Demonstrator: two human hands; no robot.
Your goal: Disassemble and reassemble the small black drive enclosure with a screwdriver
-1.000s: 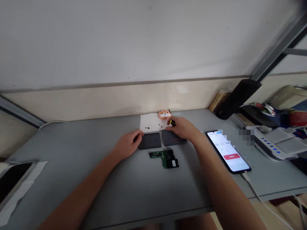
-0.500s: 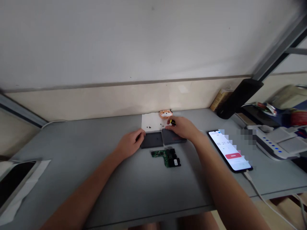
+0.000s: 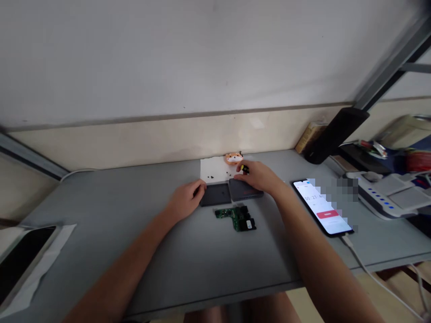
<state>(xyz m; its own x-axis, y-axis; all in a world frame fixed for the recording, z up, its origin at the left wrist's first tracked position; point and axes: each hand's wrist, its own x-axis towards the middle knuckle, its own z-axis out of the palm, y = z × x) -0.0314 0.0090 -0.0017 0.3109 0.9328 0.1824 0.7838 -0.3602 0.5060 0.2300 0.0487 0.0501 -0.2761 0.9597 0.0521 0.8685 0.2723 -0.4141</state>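
Note:
My left hand (image 3: 187, 198) rests on the table at the left edge of a dark open tray-like case half (image 3: 216, 194), fingers curled against it. Beside that lies a second dark case part (image 3: 244, 190) with a reddish mark. My right hand (image 3: 257, 175) is over its back edge, fingers closed around a small yellow and black tool (image 3: 245, 169). In front of both parts is a green circuit board (image 3: 237, 217) with black blocks and a white label. Behind them, several tiny dark screws (image 3: 210, 177) lie on white paper (image 3: 215, 167).
An orange animal-faced item (image 3: 234, 157) sits at the paper's back edge. To the right are a lit phone (image 3: 321, 208) with a cable, a black cylinder (image 3: 336, 135) and a white power strip (image 3: 380, 199). A dark-screened device (image 3: 25, 258) lies at the left.
The whole view has shifted slightly. Both hands stay at the case parts, and the tool in my right hand looks slightly more tilted.

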